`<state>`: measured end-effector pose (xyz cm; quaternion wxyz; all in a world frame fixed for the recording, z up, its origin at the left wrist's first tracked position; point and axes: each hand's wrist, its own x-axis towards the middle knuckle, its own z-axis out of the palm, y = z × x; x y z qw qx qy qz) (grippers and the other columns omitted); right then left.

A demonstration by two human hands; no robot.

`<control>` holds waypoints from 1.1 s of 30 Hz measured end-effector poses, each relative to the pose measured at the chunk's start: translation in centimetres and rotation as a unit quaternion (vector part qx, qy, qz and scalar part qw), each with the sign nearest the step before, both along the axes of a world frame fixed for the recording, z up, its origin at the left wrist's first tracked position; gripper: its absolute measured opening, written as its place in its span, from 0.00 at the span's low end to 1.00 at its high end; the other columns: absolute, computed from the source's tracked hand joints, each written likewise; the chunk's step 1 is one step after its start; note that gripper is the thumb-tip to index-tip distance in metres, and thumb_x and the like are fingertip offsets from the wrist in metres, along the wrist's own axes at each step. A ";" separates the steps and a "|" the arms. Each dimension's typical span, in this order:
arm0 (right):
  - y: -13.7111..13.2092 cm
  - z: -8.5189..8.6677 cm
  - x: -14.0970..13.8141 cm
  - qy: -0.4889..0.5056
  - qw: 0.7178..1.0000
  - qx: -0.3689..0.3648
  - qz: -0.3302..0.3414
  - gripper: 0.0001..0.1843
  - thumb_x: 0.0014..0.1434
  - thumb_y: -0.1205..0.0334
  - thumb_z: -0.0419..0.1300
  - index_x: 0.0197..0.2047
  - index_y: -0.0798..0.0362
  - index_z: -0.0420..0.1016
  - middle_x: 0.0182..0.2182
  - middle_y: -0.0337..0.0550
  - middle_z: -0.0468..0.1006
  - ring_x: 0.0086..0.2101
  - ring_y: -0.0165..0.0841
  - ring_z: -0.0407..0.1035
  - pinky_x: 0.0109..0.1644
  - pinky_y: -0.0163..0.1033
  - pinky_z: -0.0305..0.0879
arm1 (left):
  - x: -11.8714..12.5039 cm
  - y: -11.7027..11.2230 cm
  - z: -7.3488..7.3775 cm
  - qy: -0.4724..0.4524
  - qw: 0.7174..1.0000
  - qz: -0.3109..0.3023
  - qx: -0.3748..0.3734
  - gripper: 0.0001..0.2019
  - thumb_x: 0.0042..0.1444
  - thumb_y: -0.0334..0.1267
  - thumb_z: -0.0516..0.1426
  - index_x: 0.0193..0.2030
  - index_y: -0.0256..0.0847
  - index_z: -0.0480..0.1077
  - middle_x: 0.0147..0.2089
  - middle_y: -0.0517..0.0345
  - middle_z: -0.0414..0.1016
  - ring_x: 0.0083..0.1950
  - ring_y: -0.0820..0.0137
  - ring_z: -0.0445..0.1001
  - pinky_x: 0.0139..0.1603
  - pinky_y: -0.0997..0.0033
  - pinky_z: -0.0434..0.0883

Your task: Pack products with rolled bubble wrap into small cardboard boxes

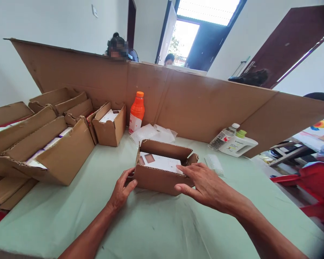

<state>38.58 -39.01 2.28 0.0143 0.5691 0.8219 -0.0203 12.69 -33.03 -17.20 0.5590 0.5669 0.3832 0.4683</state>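
Note:
In front of me on the table stands an open-topped cardboard box (158,183), long and narrow. Inside it lie white cards or flat packs (162,162) with brownish square patches. My left hand (122,190) is at the box's left end, its fingers around the corner and its thumb by the front wall. At the right end, my right hand (202,183) grips the box, fingers over the rim close to the white pieces and thumb in front of the wall. Part of the right fingertips is hidden by the box edge.
Several cardboard boxes (78,151) with packs inside crowd the left, near a smaller box (108,131). An orange bottle (137,111), plastic bags (153,133), a clear bottle (223,138), a white jug (237,145) and a clear packet (214,164) stand or lie before a tall cardboard screen (194,104).

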 end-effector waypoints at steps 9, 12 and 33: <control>-2.7 -2.5 1.4 0.192 0.936 0.291 -0.050 0.16 0.69 0.49 0.55 0.51 0.47 0.78 0.50 0.49 0.82 0.53 0.46 0.73 0.59 0.56 0.63 | -0.1 -0.2 0.7 0.035 0.999 0.040 -0.013 0.26 0.54 0.46 0.59 0.59 0.38 0.69 0.58 0.46 0.75 0.55 0.57 0.75 0.54 0.59 0.71; -4.8 -6.2 3.4 0.312 0.859 0.374 -0.157 0.12 0.67 0.54 0.57 0.50 0.46 0.76 0.52 0.47 0.80 0.54 0.44 0.72 0.60 0.54 0.65 | -0.1 -0.3 0.7 0.046 0.997 0.067 -0.003 0.24 0.53 0.46 0.60 0.55 0.39 0.71 0.58 0.46 0.74 0.56 0.56 0.75 0.55 0.59 0.71; 4.2 -16.8 9.5 0.361 0.904 0.085 -0.213 0.27 0.57 0.63 0.59 0.61 0.51 0.71 0.52 0.45 0.81 0.46 0.38 0.76 0.46 0.41 0.73 | 7.3 7.4 1.3 0.088 0.992 0.088 -0.017 0.31 0.45 0.47 0.63 0.56 0.39 0.65 0.55 0.46 0.74 0.58 0.57 0.73 0.60 0.57 0.70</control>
